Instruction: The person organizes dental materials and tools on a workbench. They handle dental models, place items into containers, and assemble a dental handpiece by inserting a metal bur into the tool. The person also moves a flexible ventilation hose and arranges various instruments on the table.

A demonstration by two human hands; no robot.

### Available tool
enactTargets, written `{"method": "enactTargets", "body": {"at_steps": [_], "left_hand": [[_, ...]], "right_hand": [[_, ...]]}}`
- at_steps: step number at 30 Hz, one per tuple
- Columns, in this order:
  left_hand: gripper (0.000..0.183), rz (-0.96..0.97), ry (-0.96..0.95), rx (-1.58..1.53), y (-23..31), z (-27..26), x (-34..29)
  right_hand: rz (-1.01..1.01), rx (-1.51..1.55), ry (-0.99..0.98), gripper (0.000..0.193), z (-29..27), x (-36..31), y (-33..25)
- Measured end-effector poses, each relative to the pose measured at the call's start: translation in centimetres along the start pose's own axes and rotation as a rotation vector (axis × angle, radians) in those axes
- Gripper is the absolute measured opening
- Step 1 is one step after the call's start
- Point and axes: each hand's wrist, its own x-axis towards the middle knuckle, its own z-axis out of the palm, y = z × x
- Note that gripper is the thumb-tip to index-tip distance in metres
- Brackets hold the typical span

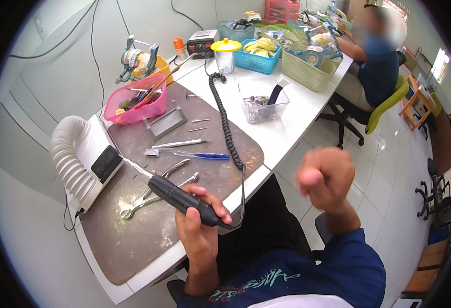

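My left hand is closed around the black grip of a corded rotary handpiece, whose pale metal nose points up and left over the work mat. A coiled black cord runs from its rear end back across the table. Off to the right, above the floor, my right hand is raised and curled into a fist; it is blurred, and whatever may be inside it is hidden. Beneath the handpiece lie metal pliers. Just beyond are a blue-handled toothbrush and a slim metal hand tool.
A white unit with a ribbed hose stands left. Farther back are a pink basket of tools, a grey metal holder, a clear tub of small parts, and a yellow-lidded jar. Another person sits at the far right.
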Motion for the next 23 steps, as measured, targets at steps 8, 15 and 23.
{"method": "enactTargets", "body": {"at_steps": [8, 15, 23], "left_hand": [[0.041, 0.114, -0.176, 0.246, -1.1, 1.4, -0.3], [0.024, 0.443, -0.437, 0.788, -1.2, 3.0, 1.0], [0.023, 0.641, -0.819, 1.501, 2.9, 4.8, -0.3]], "right_hand": [[0.089, 0.734, -0.502, 0.009, 2.8, -4.0, -3.4], [0.275, 1.062, -0.799, 0.045, 5.4, -6.5, -3.9], [0.539, 1.318, -0.97, 0.066, 9.1, -9.5, -2.2]]}}
